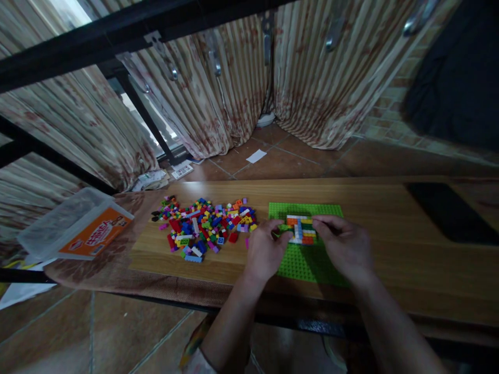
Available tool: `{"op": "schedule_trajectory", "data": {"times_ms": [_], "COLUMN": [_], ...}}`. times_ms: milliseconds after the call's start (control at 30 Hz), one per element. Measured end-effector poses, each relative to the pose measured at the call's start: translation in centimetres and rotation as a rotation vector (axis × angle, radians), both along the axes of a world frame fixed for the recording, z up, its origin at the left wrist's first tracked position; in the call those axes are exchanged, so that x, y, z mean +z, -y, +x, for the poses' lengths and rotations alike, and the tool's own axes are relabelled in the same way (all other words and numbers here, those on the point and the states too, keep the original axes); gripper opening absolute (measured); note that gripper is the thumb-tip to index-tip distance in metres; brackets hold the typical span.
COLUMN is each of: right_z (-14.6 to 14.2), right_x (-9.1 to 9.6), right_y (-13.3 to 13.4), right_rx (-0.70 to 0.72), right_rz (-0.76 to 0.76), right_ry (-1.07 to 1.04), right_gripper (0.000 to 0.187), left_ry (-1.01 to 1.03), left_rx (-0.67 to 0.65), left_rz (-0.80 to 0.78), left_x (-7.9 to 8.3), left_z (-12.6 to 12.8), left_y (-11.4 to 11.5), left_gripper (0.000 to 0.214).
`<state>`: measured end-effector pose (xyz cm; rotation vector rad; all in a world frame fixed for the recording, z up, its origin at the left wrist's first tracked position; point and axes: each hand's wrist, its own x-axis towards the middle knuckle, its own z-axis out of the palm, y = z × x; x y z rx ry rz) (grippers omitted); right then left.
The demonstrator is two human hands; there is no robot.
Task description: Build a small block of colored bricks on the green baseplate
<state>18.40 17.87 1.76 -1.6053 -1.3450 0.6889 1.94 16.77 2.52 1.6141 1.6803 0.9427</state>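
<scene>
A flat build of toy bricks [299,232], in orange, white, light blue, yellow and dark green, sits on a green studded baseplate [307,265]. At its left side my left hand [265,253] is closed, thumb and forefinger around a small lime-green brick [286,227]. My right hand [348,245] pinches at the build's upper right edge. Its fingertips touch or nearly touch the bricks there, and they hide whatever may be between them. Left of the baseplate, a loose pile of mixed toy bricks [212,221] is spread over the wooden board [390,249].
A clear plastic tub [78,223] with an orange label lies at the table's left end. To the right is a dark flat panel [454,213]. Striped curtains [234,83] hang behind, above a tiled floor [296,156] with a white paper [256,156] on it.
</scene>
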Motion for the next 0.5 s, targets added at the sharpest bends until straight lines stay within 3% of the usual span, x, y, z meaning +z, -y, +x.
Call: {"op": "schedule_trajectory", "data": {"times_ms": [500], "right_z": [0.9], "right_x": [0.3], "right_y": [0.2], "right_rx": [-0.005], "right_rz": [0.002], "right_ry": [-0.035], "right_gripper": [0.026], "left_ry": [0.003], "left_rx": [0.053], "left_rz": [-0.028], "left_x": [-1.2], "left_z": [1.7], "left_y": [-1.0], "left_gripper": [0.036]}}
